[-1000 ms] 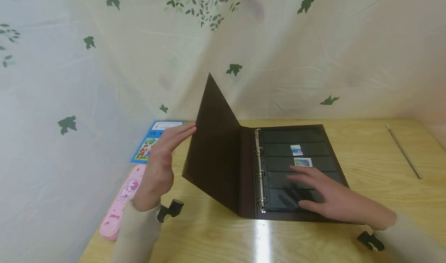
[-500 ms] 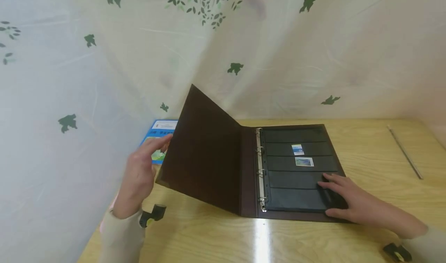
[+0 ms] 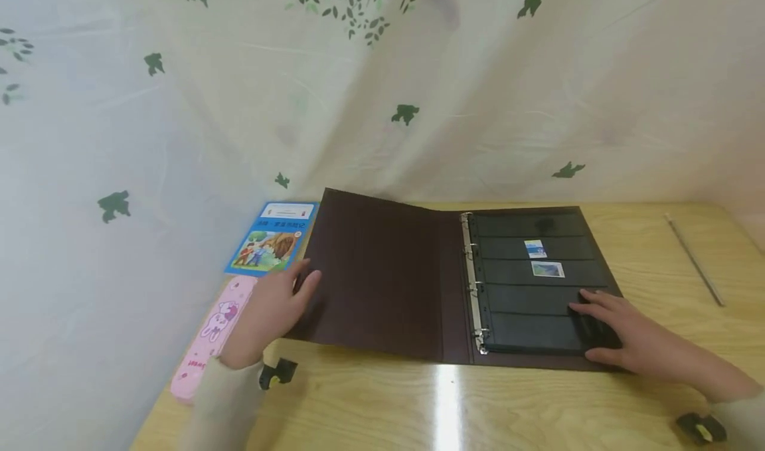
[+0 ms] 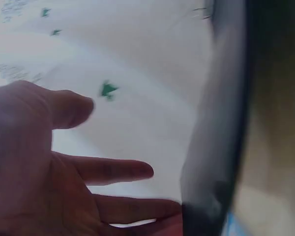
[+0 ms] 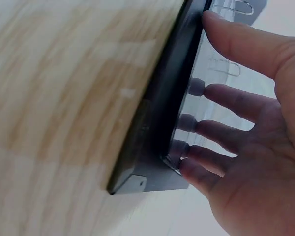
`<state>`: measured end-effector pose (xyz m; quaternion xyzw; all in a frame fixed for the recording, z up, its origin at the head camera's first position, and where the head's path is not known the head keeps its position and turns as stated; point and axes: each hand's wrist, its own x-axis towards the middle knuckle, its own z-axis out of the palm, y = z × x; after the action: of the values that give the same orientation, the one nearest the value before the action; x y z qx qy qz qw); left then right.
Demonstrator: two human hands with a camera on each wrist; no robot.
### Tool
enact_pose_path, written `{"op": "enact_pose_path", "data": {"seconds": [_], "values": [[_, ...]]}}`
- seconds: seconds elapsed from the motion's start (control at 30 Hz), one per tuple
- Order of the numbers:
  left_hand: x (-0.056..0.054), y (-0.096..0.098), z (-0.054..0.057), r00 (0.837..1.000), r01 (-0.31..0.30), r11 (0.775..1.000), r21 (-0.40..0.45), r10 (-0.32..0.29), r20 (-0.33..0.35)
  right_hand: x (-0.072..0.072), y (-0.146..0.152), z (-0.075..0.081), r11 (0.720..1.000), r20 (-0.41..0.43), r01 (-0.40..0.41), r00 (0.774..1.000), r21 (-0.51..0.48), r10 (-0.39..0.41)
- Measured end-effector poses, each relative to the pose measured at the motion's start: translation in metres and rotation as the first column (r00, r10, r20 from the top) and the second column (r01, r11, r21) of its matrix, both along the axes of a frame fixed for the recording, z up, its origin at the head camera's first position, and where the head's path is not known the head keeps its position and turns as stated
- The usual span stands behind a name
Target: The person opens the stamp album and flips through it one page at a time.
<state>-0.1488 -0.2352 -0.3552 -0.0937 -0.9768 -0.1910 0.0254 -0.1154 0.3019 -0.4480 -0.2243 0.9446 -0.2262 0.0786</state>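
Observation:
A dark brown ring binder [image 3: 382, 278] lies spread on the wooden table, its front cover folded out to the left. On its right side is a black stock page [image 3: 526, 298] with horizontal pockets, held by metal rings [image 3: 473, 285]. Two small stamps, an upper one [image 3: 536, 249] and a lower one [image 3: 548, 270], show in the pockets. My left hand [image 3: 271, 308] is at the cover's left edge, its extended fingers [image 4: 128, 171] reaching it in the left wrist view. With fingertips spread, my right hand [image 5: 255, 128] touches the page's lower right part.
Left of the binder lie a blue illustrated booklet [image 3: 269, 238] and, nearer me, a pink pencil case [image 3: 209, 345] with a rabbit picture. A thin metallic rod [image 3: 693, 258] rests at the far right. A pale curtain [image 3: 478, 105] with green leaf prints hangs behind the table.
The cover has swung down leftward from nearly upright to almost flat, my left hand moving along with it. My right hand has shifted to the right across the page, and the binder has slid slightly right.

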Motion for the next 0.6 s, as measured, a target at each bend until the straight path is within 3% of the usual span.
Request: {"op": "enact_pose_path", "data": {"seconds": [0.2, 0.33, 0.47, 0.6], "values": [[-0.014, 0.009, -0.037, 0.985, -0.017, 0.998, -0.062, 0.027, 0.171, -0.001, 0.004, -0.001, 1.000, -0.024, -0.003, 1.000, 0.000, 0.003], [-0.024, 0.009, -0.058, 0.977, -0.001, 0.996, -0.085, 0.019, 0.212, 0.000, 0.003, 0.000, 1.000, -0.021, 0.000, 1.000, 0.004, 0.000], [-0.026, 0.012, -0.068, 0.974, 0.054, 0.987, -0.154, -0.018, 0.225, 0.000, 0.002, 0.001, 1.000, -0.013, 0.007, 1.000, 0.005, -0.007], [-0.024, 0.018, -0.071, 0.969, 0.107, 0.960, -0.258, -0.043, 0.242, 0.000, 0.001, 0.001, 1.000, -0.007, 0.013, 1.000, -0.003, -0.013]]}}
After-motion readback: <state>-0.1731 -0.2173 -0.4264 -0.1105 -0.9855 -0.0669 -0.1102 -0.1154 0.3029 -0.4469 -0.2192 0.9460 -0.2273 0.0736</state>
